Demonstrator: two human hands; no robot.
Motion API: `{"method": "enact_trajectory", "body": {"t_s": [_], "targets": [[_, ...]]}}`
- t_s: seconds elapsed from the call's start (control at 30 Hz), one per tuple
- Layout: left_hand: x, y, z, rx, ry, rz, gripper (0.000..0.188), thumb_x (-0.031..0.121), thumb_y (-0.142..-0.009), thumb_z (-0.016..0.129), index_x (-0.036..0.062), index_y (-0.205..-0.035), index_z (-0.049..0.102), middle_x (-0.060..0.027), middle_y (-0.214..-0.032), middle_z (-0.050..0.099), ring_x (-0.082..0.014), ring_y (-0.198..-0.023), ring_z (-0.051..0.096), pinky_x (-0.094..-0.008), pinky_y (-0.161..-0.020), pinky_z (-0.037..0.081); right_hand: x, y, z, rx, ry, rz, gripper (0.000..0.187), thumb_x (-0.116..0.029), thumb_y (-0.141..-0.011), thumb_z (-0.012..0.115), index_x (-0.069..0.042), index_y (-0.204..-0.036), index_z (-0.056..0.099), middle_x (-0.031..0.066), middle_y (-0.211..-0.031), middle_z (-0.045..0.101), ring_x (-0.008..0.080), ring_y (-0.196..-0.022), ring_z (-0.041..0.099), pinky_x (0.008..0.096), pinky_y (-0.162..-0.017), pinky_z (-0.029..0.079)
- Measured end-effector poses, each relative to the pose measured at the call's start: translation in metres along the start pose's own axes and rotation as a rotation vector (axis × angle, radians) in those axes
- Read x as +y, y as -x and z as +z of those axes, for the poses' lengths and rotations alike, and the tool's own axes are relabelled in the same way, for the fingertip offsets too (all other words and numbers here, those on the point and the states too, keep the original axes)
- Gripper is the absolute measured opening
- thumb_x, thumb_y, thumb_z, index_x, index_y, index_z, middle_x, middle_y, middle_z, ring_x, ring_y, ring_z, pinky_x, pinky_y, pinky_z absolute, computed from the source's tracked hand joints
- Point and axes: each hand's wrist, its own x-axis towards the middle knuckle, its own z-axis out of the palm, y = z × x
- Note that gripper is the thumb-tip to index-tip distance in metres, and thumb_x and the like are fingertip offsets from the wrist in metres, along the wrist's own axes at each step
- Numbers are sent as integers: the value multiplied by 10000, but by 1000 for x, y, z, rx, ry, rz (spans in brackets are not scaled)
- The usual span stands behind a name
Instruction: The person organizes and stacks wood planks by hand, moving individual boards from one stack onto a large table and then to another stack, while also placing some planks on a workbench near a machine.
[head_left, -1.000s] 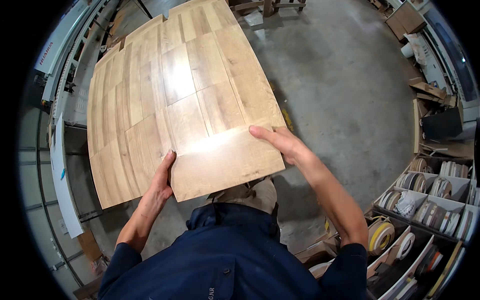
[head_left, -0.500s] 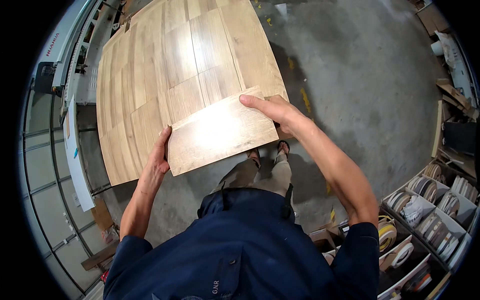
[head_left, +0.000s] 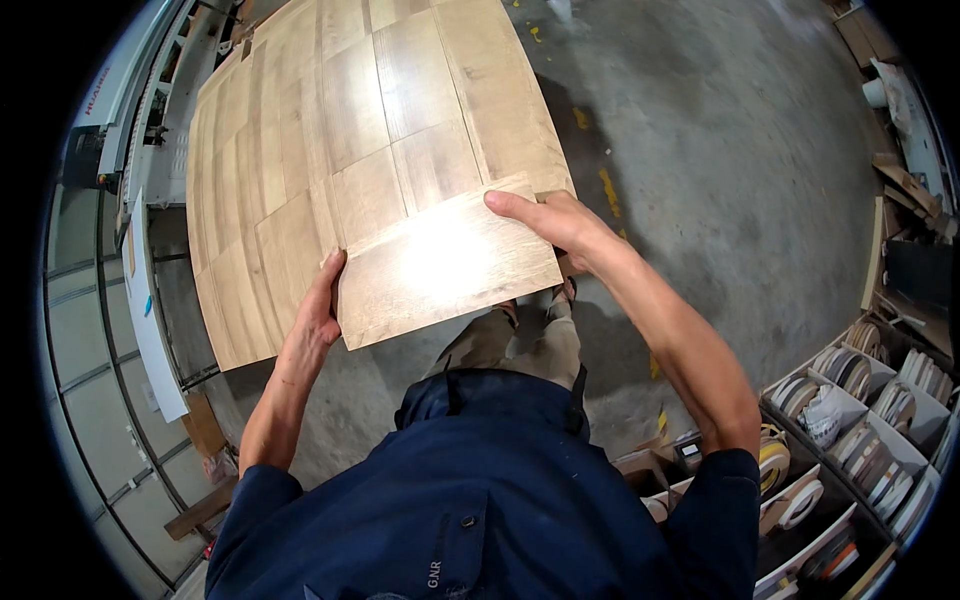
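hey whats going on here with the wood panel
A person in a dark blue shirt stands on a concrete floor and holds a small wood-grain panel in both bare hands. The left hand grips its left edge, and the right hand holds its upper right corner. The small panel lies over the near end of a stack of larger wood-grain boards. Compartment shelves with rolls of edge tape stand at the person's right.

The large wood-grain board runs off the top edge, and glare on the small panel probably hides its grain.
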Motion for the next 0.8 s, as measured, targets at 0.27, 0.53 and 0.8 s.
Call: {"method": "enact_trajectory", "body": {"t_s": [0.27, 0.53, 0.8], "targets": [[-2, -5, -2, -21, 28, -16, 615, 407, -847, 640, 15, -1280, 446, -158, -1201, 540, -255, -1078, 564, -402, -882, 515, 16, -14, -4, 70, -43, -97, 837, -543, -684, 731, 192, -1048, 561, 296, -1010, 613, 327, -923, 638, 359, -746, 516], [-5, -12, -5, -42, 50, -30, 582, 392, -846, 646, 18, -1257, 472, -163, -1183, 558, -265, -1072, 566, -413, -908, 499, 13, -15, -12, 114, 176, -29, 766, -496, -747, 695, 96, -1199, 518, 251, -1135, 572, 305, -1059, 581, 375, -824, 499], [-3, -10, -3, -63, 40, -27, 544, 383, -851, 647, 27, -1233, 493, -141, -1170, 574, -253, -1057, 579, -405, -893, 510, 15, -11, -9, 213, 263, -129, 959, -700, -610, 652, 176, -995, 595, 334, -1073, 578, 381, -1020, 596, 396, -848, 480]]}}
